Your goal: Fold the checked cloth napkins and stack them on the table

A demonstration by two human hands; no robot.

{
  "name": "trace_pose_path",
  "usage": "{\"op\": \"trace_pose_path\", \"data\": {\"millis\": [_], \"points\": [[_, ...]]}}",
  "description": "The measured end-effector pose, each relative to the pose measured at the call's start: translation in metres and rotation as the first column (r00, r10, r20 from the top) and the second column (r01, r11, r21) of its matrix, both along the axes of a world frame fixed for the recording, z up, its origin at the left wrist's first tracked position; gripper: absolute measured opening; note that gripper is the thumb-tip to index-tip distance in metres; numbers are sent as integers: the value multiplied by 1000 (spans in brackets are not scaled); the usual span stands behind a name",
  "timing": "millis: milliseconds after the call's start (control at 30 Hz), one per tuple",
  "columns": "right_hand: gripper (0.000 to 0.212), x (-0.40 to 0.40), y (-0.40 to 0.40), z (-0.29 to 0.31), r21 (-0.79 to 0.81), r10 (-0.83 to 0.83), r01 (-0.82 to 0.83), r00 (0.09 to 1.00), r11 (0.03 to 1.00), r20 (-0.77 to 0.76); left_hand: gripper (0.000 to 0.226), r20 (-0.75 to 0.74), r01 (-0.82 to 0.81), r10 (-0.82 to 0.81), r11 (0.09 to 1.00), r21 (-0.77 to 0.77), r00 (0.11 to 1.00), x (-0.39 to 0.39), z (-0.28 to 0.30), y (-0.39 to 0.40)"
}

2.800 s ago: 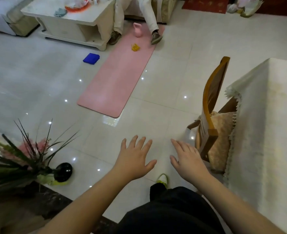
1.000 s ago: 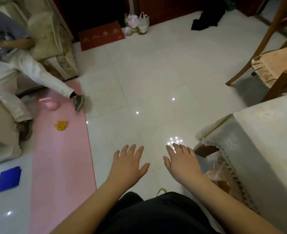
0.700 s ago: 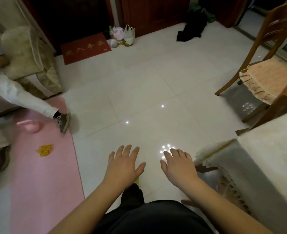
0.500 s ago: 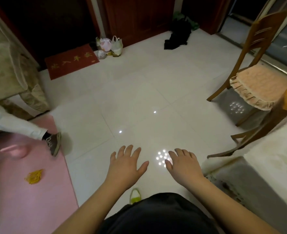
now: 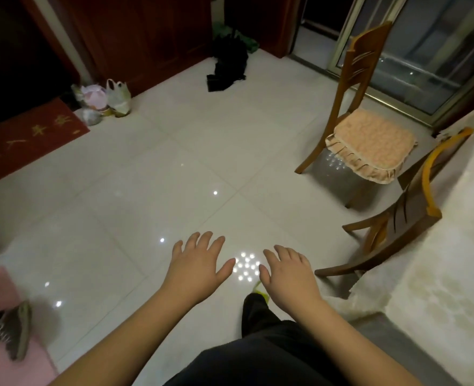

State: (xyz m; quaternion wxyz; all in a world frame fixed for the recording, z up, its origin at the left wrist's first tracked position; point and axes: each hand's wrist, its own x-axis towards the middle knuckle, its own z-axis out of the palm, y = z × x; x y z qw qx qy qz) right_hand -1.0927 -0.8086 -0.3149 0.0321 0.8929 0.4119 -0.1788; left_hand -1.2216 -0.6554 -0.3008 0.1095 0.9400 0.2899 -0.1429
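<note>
No checked napkin shows anywhere in this view, so its whereabouts cannot be told from here. The worktop [image 5: 450,246] fills the right edge, draped in a pale cream cloth whose fringed corner hangs down near the person's right side.

Both hands are out in front, palms down, over the glossy tiled floor [image 5: 152,196]. The left hand [image 5: 195,270] has its grip spread, fingers straight and fanned, thumb angled toward the other hand, holding nothing. The right hand [image 5: 287,274] is just beside it, grip likewise spread and flat, touching nothing. Between the two thumbs a cluster of ceiling-light reflections [image 5: 246,267] shines on the tile.

Below the hands, dark trousers [image 5: 260,355] and a sliver of a yellow-green shoe [image 5: 259,288] peek out under the right wrist.

Out to the right, a wooden chair [image 5: 397,227] is tucked against the worktop, its curved back rail touching the cloth. Beyond it stands a second chair with a peach frilled cushion [image 5: 369,143], well apart from the hands.

Far left, a red doormat [image 5: 27,137] lies by the dark doorway, with plastic bags [image 5: 105,100] beside it. A black heap of fabric [image 5: 228,65] sits against the red-brown wooden wall. At the lower left, another person's grey shoe [image 5: 15,330] rests on a pink mat [image 5: 21,366].
</note>
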Motion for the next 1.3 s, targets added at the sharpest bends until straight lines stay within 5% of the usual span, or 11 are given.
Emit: {"op": "trace_pose_path", "data": {"millis": [333,700,967,1300], "points": [[52,193,81,19,-35,74,-76,995,996,-64,88,71,140,-138,990,-17,988,201,13,89],[53,330,254,43,-18,74,-74,996,997,-44,85,212,114,-109,993,-9,971,325,35,250],[51,397,389,62,-37,21,-22,1000,999,-17,87,204,148,-156,988,53,967,402,59,392],[51,527,454,83,43,-153,151,987,988,39,87,236,287,-290,957,49,927,566,61,481]]}}
